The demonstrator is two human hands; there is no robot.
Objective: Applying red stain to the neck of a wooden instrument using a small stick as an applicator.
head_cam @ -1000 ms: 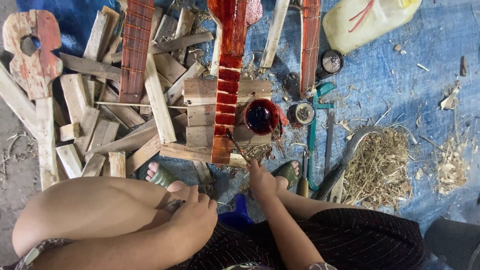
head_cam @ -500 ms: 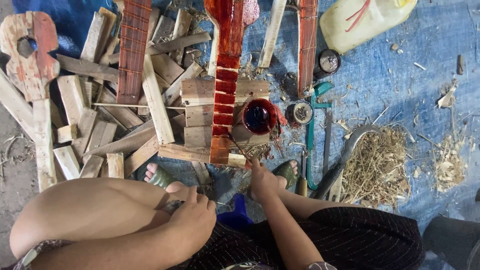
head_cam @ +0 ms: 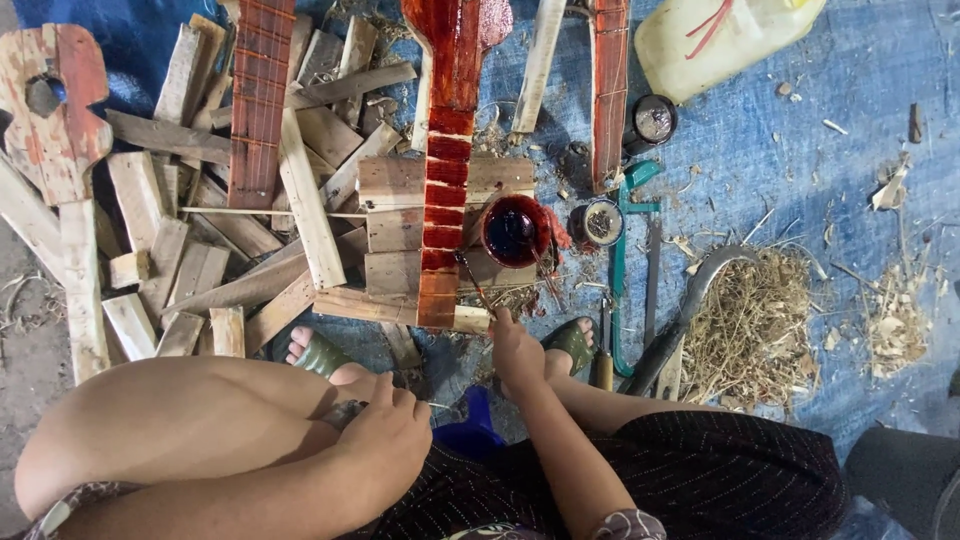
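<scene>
My right hand [head_cam: 515, 345] grips a thin brush [head_cam: 473, 283] whose tip points up at the near end of a glossy red-stained wooden guitar neck [head_cam: 445, 160]. That neck lies across stacked wood blocks [head_cam: 395, 215]. A small cup of dark red stain [head_cam: 515, 230] stands just right of the neck. My left hand [head_cam: 385, 440] rests by my bent knee, its fingers closed around a small thin object I cannot make out.
Scrap wood strips [head_cam: 200, 250] cover the left side. Other stained necks [head_cam: 260, 100] [head_cam: 608, 90] and a guitar-shaped body [head_cam: 55, 120] lie about. A green saw [head_cam: 625, 260], a small tin [head_cam: 598, 222], a yellowish jug [head_cam: 720, 40] and wood shavings [head_cam: 750, 320] lie on the blue tarp [head_cam: 820, 150].
The view has shifted slightly. My right hand has moved a little up toward the neck's near end with the brush. The left hand stays by the knee.
</scene>
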